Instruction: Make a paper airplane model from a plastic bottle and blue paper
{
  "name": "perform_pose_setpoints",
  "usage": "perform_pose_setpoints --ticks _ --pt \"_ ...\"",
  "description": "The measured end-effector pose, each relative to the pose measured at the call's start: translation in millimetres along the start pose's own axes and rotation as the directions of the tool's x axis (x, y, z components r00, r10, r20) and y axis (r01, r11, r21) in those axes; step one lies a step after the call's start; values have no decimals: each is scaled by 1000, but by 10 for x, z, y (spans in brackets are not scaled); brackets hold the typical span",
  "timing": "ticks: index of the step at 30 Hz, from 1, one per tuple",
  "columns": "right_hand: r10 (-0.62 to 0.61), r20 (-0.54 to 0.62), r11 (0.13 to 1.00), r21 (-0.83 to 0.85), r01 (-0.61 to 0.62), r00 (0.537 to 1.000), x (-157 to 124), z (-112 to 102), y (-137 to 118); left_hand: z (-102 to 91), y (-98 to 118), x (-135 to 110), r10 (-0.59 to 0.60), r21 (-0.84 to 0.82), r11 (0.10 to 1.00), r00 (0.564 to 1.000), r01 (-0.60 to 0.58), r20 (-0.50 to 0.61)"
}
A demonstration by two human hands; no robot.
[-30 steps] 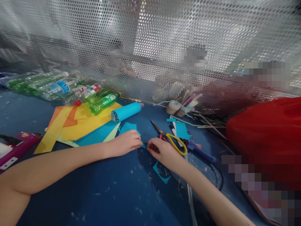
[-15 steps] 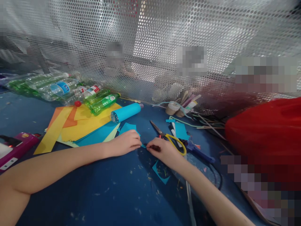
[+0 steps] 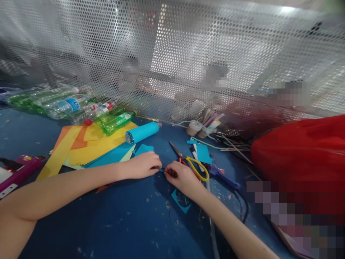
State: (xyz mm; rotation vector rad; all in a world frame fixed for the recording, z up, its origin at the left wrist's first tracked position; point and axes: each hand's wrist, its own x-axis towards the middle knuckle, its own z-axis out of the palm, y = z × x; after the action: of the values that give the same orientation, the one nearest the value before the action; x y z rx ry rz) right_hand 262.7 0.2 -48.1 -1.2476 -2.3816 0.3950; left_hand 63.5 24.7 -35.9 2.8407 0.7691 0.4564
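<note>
Between my fingertips is a small piece of blue paper, mostly hidden by the fingers. My left hand pinches its left end and my right hand pinches the right end, both low over the table. Scissors with yellow handles lie just beyond my right hand, blades pointing away to the left. A curved blue paper scrap rests below my right hand. Behind my left hand lies a blue paper piece, and farther back a bottle wrapped in blue paper lies on its side.
Several plastic bottles and sheets of yellow paper lie at the left. A purple power strip sits at the left edge. A blue glue gun with its cable lies right. Perforated metal stands behind; red cloth bulges at right.
The view has shifted slightly, so most things on the table sit a little further left. Both hands keep their pinch on the small blue paper, their fingertips slightly closer together.
</note>
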Motion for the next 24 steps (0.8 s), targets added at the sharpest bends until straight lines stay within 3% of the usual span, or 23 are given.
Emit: perform_pose_setpoints --ticks 6,17,21,23,24 --pt "25 -7 1000 17 -25 1000 -9 10 11 -43 -18 45 -26 -73 997 999 28 35" --pt "3 -60 999 38 -1 998 -8 -40 -30 55 5 50 94 224 971 994 -82 -46" --pt "67 -99 977 206 -45 993 6 -147 -55 29 -20 -31 312 477 852 941 -218 -129" --pt "195 -81 894 426 -143 977 21 -191 -65 -11 -21 -81 418 548 795 889 -259 -187" --pt "269 -28 812 545 -211 963 27 -206 -70 -35 -17 -101 468 569 773 858 -281 -211"
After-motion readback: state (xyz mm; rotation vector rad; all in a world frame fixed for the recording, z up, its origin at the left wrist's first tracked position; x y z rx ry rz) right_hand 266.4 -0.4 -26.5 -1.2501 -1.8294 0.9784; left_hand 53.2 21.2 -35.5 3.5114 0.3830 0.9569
